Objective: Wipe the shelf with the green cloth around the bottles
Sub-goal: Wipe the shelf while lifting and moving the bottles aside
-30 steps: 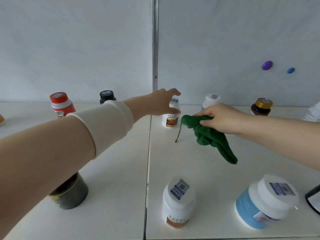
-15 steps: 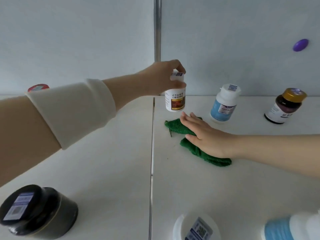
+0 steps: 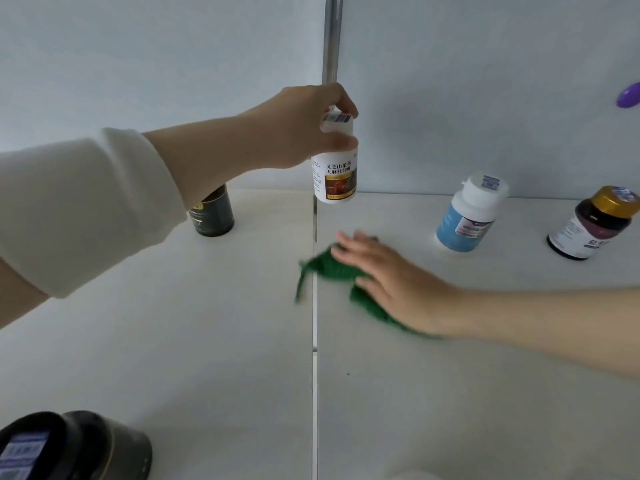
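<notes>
We see a white shelf [image 3: 207, 341] from above, split by a narrow seam that runs toward a metal upright [image 3: 330, 36] on the pale back wall.

The left hand [image 3: 301, 126] reaches in from a cream sleeve [image 3: 86, 209]. Its fingers and thumb curl round the cap and neck of a white bottle [image 3: 335, 174] with a red-brown label. It holds the bottle upright over the seam, and the base appears to be clear of the shelf.

The right hand [image 3: 391, 282] lies flat on the green cloth [image 3: 332, 268], fingers straight and slightly spread, pressing it against the shelf. The cloth sits just right of the seam, below the held bottle, with one corner trailing across to the left panel. Hand and cloth are blurred, so we cannot make out how the cloth is folded.

At the back right stand a white-capped bottle with a blue label [image 3: 467, 216] and a dark bottle with a gold cap [image 3: 595, 223], both apart from the cloth. A dark jar [image 3: 213, 216] stands at the back left, partly behind the left arm. Another dark jar [image 3: 69, 445] sits at the near left corner. A purple shape [image 3: 628, 95] is on the wall at the far right.
</notes>
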Available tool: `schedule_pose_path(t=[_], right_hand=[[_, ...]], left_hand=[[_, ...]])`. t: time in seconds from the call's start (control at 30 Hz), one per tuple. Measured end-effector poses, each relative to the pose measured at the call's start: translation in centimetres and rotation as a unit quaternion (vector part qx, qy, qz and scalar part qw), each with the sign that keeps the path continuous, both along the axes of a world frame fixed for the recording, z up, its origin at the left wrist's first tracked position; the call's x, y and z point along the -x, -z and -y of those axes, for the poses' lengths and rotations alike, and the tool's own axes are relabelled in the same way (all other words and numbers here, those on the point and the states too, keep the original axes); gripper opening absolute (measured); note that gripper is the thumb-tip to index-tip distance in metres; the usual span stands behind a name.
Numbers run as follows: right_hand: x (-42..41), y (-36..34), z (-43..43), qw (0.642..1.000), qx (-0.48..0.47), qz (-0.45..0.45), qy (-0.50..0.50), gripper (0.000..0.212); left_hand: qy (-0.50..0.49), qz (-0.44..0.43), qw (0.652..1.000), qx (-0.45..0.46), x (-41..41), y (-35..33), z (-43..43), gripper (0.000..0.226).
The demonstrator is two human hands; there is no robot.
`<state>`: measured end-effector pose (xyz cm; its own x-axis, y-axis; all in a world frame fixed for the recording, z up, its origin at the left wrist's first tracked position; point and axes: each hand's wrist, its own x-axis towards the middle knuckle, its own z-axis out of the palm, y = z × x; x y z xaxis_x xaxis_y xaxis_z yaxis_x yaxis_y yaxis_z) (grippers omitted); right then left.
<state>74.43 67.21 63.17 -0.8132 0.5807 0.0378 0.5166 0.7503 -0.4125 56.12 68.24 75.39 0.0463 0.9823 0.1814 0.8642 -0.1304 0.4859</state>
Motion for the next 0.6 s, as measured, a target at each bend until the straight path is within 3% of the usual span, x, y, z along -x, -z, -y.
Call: schedule_pose_path(t=[0.17,0.27,0.4,0.6], right_hand=[[4.0,0.0,-6.1,0.979,0.019,0.025,0.201,0.046],[5.5,0.1,-6.4,0.974,0.005,0.041,0.221,0.048],[4.6,-0.1,-2.5,0.994,-0.037,0.046,0.091,0.050],[1.1,-0.6,3.5,0.995,0.039,0.043,-0.084,0.051]], left_hand=[[-0.008,-0.007,1.000,-0.016,0.8,-0.4,0.1,0.038],[-0.009,-0.016,1.000,-0.020,1.0,-0.6,0.5,0.038],[-0.006,-0.020,1.000,-0.021,1.1,-0.9,1.1,0.038],[0.011,-0.037,0.999,-0.015,0.2,-1.0,2.8,0.041]])
